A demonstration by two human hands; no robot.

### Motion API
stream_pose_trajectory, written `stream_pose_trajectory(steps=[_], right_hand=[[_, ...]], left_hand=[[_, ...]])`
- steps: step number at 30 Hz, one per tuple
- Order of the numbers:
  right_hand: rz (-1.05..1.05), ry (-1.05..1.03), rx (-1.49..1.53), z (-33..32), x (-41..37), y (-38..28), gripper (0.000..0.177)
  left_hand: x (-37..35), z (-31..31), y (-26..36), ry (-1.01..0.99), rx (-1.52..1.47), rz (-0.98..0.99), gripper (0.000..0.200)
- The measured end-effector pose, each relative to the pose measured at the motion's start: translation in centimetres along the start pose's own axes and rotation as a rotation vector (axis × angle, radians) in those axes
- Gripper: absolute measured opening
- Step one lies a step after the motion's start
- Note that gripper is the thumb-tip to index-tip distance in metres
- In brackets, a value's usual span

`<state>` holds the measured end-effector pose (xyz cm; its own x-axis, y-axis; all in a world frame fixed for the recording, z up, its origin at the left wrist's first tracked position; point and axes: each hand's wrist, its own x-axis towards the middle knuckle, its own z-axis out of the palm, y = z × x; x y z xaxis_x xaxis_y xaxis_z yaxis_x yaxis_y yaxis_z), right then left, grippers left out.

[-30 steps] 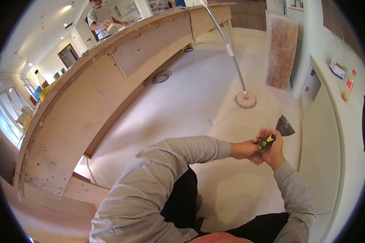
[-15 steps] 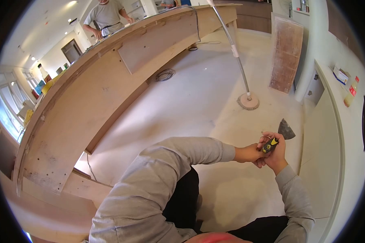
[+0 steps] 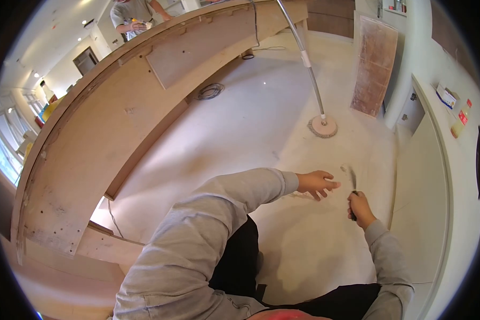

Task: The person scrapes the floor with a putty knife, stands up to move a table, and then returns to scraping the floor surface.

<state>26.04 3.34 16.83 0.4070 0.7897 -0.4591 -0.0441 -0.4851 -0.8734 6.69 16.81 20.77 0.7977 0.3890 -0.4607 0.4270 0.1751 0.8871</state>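
Note:
My right hand (image 3: 360,208) is wrapped round the dark handle of a putty knife (image 3: 353,180), its blade turned nearly edge-on and pointing away from me. Just left of it, my left hand (image 3: 317,184) hangs over the pale floor (image 3: 304,245) with fingers spread and nothing in them. A small gap separates the two hands. Near the blade's tip, a rough patch of light crumbs or scrapings (image 3: 344,167) shows on the floor; what it is made of I cannot make out.
A round mop (image 3: 324,127) stands ahead. The curved wooden counter (image 3: 106,144) fills the left, with a coiled cable (image 3: 210,91) beside it. A board (image 3: 376,66) leans at the back. On the right ledge stand a bottle (image 3: 461,120) and small box (image 3: 446,96). Another person (image 3: 138,16) works behind the counter.
My left hand has come off the putty knife and moved left, its fingers opening. My right hand has turned the knife so its blade shows edge-on. The view has shifted slightly.

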Motion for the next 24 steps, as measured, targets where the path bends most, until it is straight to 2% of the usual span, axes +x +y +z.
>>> stream_pose_trajectory(steps=[2, 4, 5, 8, 10, 12, 15, 17, 18, 19, 21, 22, 24], right_hand=[[-0.065, -0.106, -0.076, 1.4, -0.6, 0.6, 0.021], [-0.118, -0.262, -0.043, 2.9, -1.9, 0.0, 0.018], [-0.113, -0.299, -0.006, 3.5, -2.2, -0.2, 0.021], [-0.116, -0.302, 0.1, 4.7, -2.5, -0.3, 0.03], [-0.152, -0.317, 0.01, 3.9, -1.9, 0.0, 0.039], [-0.186, -0.391, 0.059, 3.0, -0.8, 1.0, 0.04], [-0.152, -0.406, 0.12, 2.7, -1.6, 0.2, 0.041], [-0.109, -0.417, 0.192, 2.7, -2.6, -0.8, 0.037], [-0.102, -0.41, 0.185, 2.5, -2.6, -0.9, 0.037], [-0.035, -0.417, 0.245, 2.5, -2.6, -1.1, 0.035], [0.037, -0.422, 0.308, 2.4, -2.6, -1.0, 0.034], [0.054, -0.432, 0.321, 2.1, -2.5, -0.9, 0.036], [0.072, -0.443, 0.332, 1.9, -2.1, -0.6, 0.038]], left_hand=[[1.1, -0.1, -0.2, -0.001, -0.036, -0.025, 0.087], [1.5, 0.1, -0.1, 0.015, -0.061, 0.005, 0.073], [2.1, 0.0, -0.8, 0.005, -0.082, 0.064, 0.054], [4.1, -0.8, -2.8, -0.053, -0.181, 0.123, 0.04], [3.7, -0.6, -2.6, 0.048, 0.038, 0.171, 0.04], [3.5, -0.7, -2.2, 0.118, 0.227, 0.198, 0.044], [2.0, -0.7, -1.0, 0.079, 0.258, 0.179, 0.047], [1.1, -0.9, -0.3, 0.044, 0.33, 0.235, 0.059], [0.6, -0.8, 0.1, 0.037, 0.32, 0.238, 0.059], [0.0, -1.0, 0.6, 0.014, 0.308, 0.249, 0.067], [-0.3, -1.2, 0.4, -0.034, 0.26, 0.23, 0.094], [0.2, -1.2, 0.2, -0.035, 0.258, 0.228, 0.094], [0.9, -1.1, -0.1, 0.041, 0.05, 0.175, 0.1]])
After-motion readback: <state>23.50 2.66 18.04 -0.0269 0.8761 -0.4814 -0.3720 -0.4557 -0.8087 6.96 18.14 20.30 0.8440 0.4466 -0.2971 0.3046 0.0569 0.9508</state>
